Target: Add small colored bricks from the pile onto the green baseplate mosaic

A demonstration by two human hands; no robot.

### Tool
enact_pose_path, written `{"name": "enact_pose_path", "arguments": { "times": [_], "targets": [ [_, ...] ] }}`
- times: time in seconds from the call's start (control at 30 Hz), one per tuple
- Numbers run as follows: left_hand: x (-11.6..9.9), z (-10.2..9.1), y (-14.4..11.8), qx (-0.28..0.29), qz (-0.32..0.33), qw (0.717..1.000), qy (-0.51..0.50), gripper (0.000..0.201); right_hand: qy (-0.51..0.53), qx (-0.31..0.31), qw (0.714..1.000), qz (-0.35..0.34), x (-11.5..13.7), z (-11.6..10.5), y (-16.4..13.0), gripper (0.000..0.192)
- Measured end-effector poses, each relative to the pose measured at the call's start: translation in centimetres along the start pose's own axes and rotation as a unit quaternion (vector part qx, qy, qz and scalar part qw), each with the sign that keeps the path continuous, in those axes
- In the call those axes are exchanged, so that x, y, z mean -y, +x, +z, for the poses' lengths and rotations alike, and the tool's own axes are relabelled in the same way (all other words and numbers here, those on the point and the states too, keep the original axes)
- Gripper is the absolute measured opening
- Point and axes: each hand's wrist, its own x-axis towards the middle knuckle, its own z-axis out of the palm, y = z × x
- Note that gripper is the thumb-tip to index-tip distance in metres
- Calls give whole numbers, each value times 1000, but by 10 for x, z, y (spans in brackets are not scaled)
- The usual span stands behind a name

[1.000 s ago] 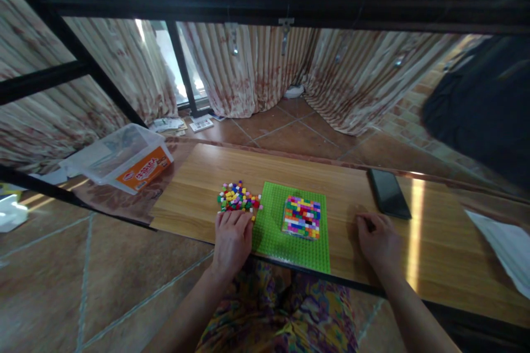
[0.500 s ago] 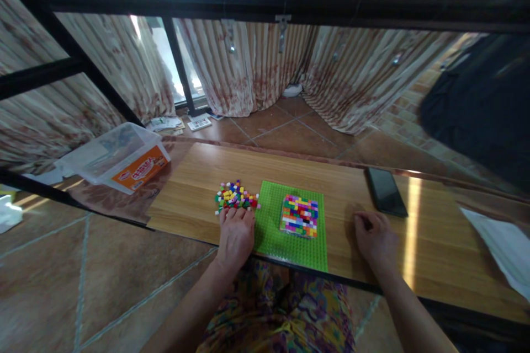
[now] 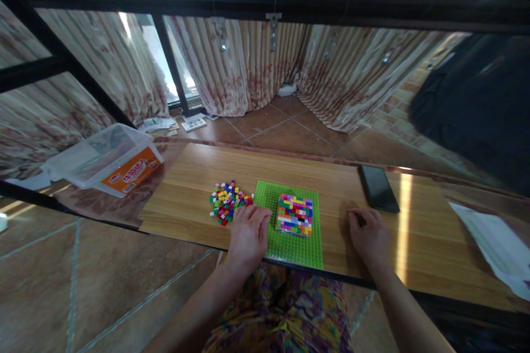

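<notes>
Both hands [image 3: 248,231] [image 3: 367,234] flank the brick block [image 3: 295,214].

Hands: 2, a left hand [image 3: 247,234] & a right hand [image 3: 368,236], both resting on the counter [image 3: 194,176].
Green baseplates: 1, the baseplate [image 3: 296,245].
Built brick blocks: 1, a multicolour block [image 3: 295,214] sitting on the baseplate.
Loose bricks: 1 pile [image 3: 226,201], approx. several dozen pcs, too small to count exactly.
Phones: 1, a black phone [image 3: 377,187], face up.
Plastic boxes: 1, a clear box [image 3: 103,159] w/ orange label.
Paper sheets on counter: 1, a white sheet [image 3: 494,245] at far right.
Floor papers: a few by the curtain, no. unclear.
</notes>
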Motion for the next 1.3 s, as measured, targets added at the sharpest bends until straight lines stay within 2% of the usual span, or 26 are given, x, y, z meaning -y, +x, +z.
{"name": "enact_pose_path", "arguments": {
  "times": [0.13, 0.4, 0.67, 1.07, 1.3],
  "targets": [
    [-15, 12, 7, 16, 34, 999, -33, 18, 4, 2, 1000, 3, 0, 0, 0, 29],
    [-24, 36, 19, 36, 75, 996, 12, 17, 11, -2, 1000, 4, 0, 1, 1, 30],
    [-22, 38, 22, 18, 101, 994, 44, 17, 13, -3, 1000, 1, 2, 0, 0, 30],
    [-27, 46, 22, -29, 57, 997, 45, 12, 10, -1, 1000, 6, 0, 1, 1, 30],
    [-25, 41, 17, -21, 56, 997, 38, 12, 16, -1, 1000, -4, -1, 2, 1, 31]
  ]
}}
